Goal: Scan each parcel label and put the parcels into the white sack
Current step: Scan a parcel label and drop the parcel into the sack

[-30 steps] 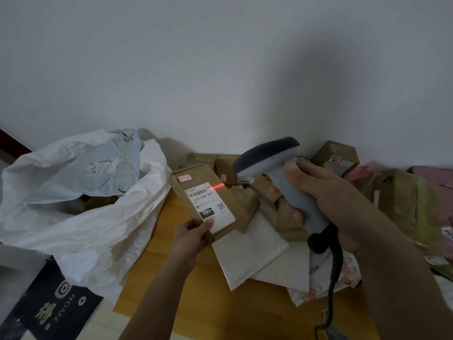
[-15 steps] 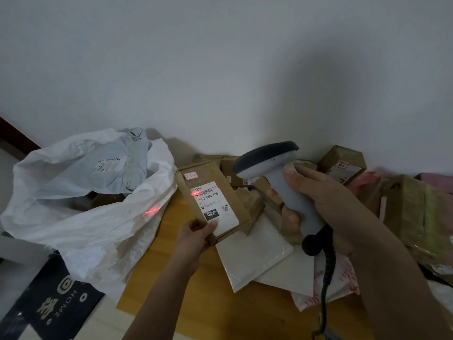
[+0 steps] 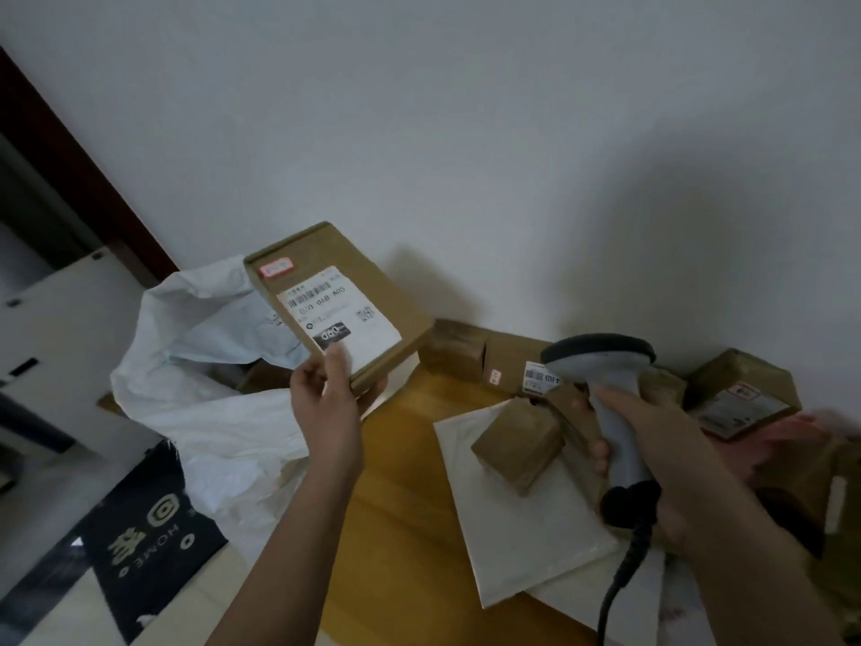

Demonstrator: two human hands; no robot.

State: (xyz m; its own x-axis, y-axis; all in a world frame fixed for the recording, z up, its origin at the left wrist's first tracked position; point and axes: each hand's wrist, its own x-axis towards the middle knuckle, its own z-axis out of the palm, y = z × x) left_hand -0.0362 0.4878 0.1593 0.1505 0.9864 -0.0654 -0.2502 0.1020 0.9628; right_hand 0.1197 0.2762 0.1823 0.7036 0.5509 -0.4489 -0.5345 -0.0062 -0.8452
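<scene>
My left hand grips the lower corner of a flat brown cardboard parcel with a white barcode label, held up over the right side of the open white sack. A grey-blue mailer bag lies inside the sack. My right hand holds the grey barcode scanner by its handle, lower and to the right, over the pile of parcels. No red scan line shows.
Brown boxes line the wall on the wooden table. A small brown box rests on white padded envelopes. Another labelled box sits at right. A black mat lies on the floor below the sack.
My left hand has lifted the parcel up and left, from beside the scanner to above the sack. The scanner has dropped lower and its red line is gone.
</scene>
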